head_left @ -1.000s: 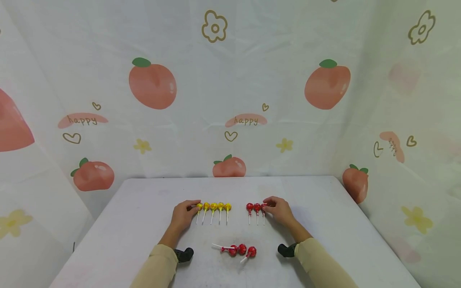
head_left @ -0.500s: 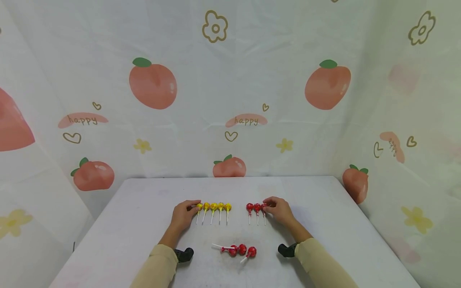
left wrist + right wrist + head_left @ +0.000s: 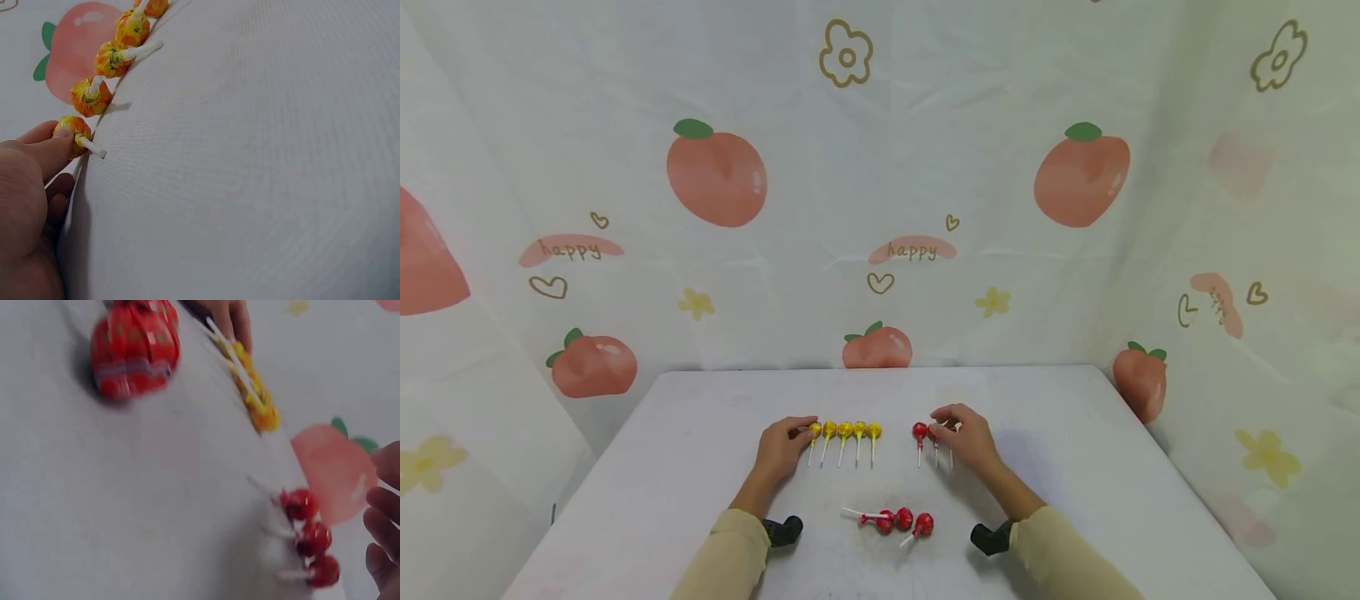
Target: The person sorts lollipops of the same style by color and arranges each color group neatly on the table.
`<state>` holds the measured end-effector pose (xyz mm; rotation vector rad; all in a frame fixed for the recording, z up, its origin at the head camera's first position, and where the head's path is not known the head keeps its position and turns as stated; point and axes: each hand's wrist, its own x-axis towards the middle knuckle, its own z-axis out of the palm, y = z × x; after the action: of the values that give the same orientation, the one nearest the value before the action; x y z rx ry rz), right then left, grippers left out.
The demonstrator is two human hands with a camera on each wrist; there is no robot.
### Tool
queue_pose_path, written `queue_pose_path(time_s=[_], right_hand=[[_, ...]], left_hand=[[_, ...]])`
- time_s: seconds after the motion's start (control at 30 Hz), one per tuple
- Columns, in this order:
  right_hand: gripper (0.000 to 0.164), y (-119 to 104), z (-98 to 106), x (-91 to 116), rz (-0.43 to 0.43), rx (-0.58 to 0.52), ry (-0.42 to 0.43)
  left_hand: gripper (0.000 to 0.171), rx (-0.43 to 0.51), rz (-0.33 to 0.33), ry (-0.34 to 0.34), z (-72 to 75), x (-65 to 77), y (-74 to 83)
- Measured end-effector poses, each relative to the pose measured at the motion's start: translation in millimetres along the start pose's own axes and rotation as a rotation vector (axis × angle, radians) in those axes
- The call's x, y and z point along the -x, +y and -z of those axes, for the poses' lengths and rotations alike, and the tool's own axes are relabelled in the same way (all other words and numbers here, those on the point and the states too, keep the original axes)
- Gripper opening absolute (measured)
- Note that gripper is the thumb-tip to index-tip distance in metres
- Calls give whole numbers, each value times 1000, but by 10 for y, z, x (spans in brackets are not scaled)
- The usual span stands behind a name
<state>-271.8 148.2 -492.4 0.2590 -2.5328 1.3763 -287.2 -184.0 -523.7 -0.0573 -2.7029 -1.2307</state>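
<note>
Five-finger left hand (image 3: 781,448) is at the left end of a row of several yellow lollipops (image 3: 845,431). Its thumb and forefinger pinch the wrapped head of the endmost yellow lollipop (image 3: 79,129), whose stick points toward the person. Over the short row of three red lollipops (image 3: 314,539) hovers the right hand (image 3: 970,437), its fingers (image 3: 386,506) loosely bent and apart from the candies in the right wrist view. From the head camera that hand partly covers the middle and right red lollipops; the left one (image 3: 920,431) shows whole.
Nearer the person lie three more red lollipops (image 3: 904,519) in a loose group, sticks pointing different ways. They rest on a white table (image 3: 700,467), backed by a fruit-print curtain (image 3: 805,308). A gap separates the yellow row from the red row.
The right hand has come off the rightmost red lollipop and shifted slightly left over the red row. The left hand has stayed in place on its yellow lollipop.
</note>
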Motion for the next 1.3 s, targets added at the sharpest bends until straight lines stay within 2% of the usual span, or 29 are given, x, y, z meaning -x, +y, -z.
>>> queue_pose_path(time_s=[0.13,0.33,0.53,0.73,1.0,1.3], right_hand=[[12,-154,-68,96,55,-39,-60],[14,-280,-155,230,118,-17,-226],[18,-305,-210,359,110,-24,-399],[17,-256,-246,466,109,-17,-526],[19,-213,-254,573,128,7,-616],[19,-210,-220,616,198,37,-698]], left_hand=[[30,0,5,-3,-1,5,8],[30,-1,19,0,-7,-9,0],[30,-9,3,-1,1,-18,-10],[30,-17,-11,-1,1,-16,-26],[30,-18,-10,3,-2,-20,-21],[30,-28,-18,4,-1,-16,-19]])
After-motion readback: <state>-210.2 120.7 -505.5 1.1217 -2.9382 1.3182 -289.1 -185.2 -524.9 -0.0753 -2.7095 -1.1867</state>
